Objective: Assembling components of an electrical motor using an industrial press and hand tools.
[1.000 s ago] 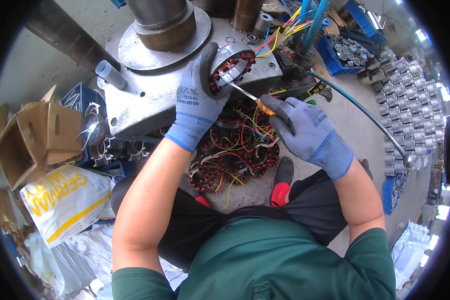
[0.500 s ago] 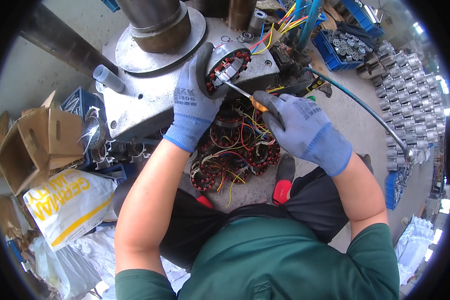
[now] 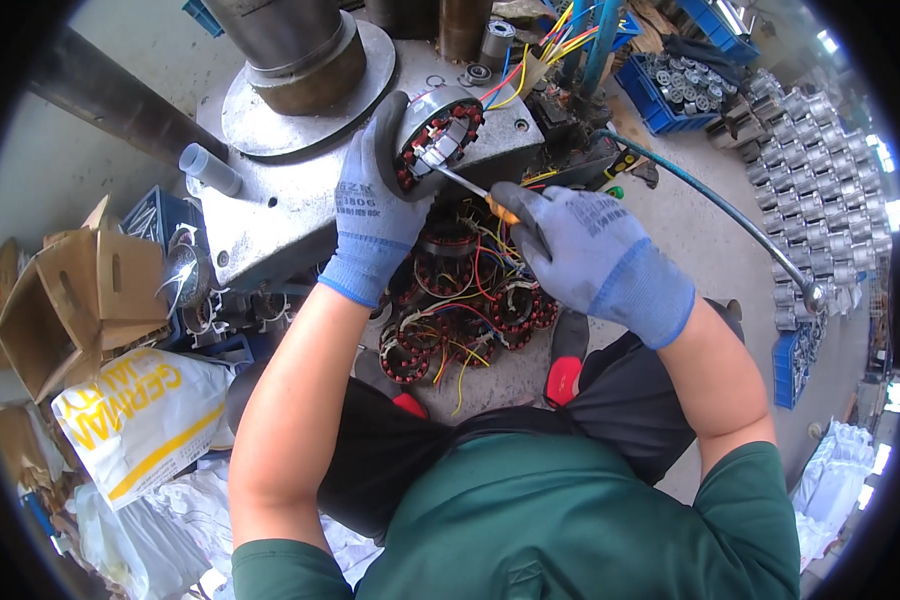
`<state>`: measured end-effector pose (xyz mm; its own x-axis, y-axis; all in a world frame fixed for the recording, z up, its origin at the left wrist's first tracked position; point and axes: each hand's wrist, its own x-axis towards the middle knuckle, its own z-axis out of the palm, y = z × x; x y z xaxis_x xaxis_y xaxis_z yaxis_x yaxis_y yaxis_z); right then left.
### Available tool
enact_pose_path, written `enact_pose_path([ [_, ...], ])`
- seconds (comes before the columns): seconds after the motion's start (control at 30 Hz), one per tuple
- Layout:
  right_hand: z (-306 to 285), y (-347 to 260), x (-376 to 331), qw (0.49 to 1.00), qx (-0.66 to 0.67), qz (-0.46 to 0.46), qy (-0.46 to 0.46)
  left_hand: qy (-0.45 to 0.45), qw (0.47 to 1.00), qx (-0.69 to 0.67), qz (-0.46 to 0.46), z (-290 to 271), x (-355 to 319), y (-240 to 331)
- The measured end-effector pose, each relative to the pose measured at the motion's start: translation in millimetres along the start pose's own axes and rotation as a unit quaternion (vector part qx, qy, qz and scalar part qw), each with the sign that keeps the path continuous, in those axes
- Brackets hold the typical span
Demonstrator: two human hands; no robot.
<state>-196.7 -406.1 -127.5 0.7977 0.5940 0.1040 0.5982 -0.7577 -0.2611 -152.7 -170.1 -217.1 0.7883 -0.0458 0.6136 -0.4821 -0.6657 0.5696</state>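
A: What has changed over the last second?

B: Very little. Left to right, the left hand (image 3: 378,185), the stator (image 3: 442,130), the screwdriver (image 3: 467,184) and the right hand (image 3: 575,240) keep the same arrangement. The whole scene has slid slightly left in view, probably because the head moved.

A: And what does that mean for the work?

B: I'd judge the same step is in hand: the screwdriver is still aimed into the stator, and no part has visibly come away.

A: Where is the stator now?

B: Tilted by the front edge of the metal base (image 3: 270,220), above the other stators (image 3: 440,275). I can't tell whether it rests on the base or is only held there. Coloured wires (image 3: 522,85) show just beyond it.

A: The hands, then?

B: The left one is curled around the stator's left and lower side, spread about as wide as that side needs, and clamped on it. The right is closed around the screwdriver's orange handle. They are apart, with the shaft bridging them.

A: What does the tip touch?

B: It meets the pale metal inside the stator; the exact contact is too small to tell.
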Motion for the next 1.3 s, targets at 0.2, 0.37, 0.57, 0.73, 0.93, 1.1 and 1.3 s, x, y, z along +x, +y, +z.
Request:
enact_pose_path([
  [0.2,-2.2,-9.5,0.7,1.000,-0.028,-0.004,-0.008,-0.008,1.000,0.004,-0.016,-2.4,-0.3,2.4],
  [0.37,8.4,-5.9,7.4,0.999,-0.039,0.007,-0.005,0.013,1.000,-0.013,-0.009,3.0,1.0,0.6],
  [0.57,3.2,-6.9,6.8,1.000,-0.027,0.008,-0.007,0.004,1.000,0.004,0.012,1.0,-1.5,2.0],
  [0.73,0.9,-13.3,1.9,0.998,-0.035,0.026,-0.055,-0.008,1.000,0.013,0.017,-1.7,0.0,4.3],
  [0.93,1.3,-18.9,-0.4,0.994,-0.044,0.061,-0.076,-0.002,1.000,-0.025,-0.014,1.5,1.3,6.8],
  [1.1,-2.4,-12.3,-9.8,0.997,-0.044,0.028,-0.054,-0.007,1.000,-0.013,-0.007,-0.3,-0.3,4.6],
  [1.3,1.7,-10.9,-5.4,0.999,-0.032,0.004,-0.006,-0.025,1.000,0.004,-0.017,-0.3,0.2,5.0],
])
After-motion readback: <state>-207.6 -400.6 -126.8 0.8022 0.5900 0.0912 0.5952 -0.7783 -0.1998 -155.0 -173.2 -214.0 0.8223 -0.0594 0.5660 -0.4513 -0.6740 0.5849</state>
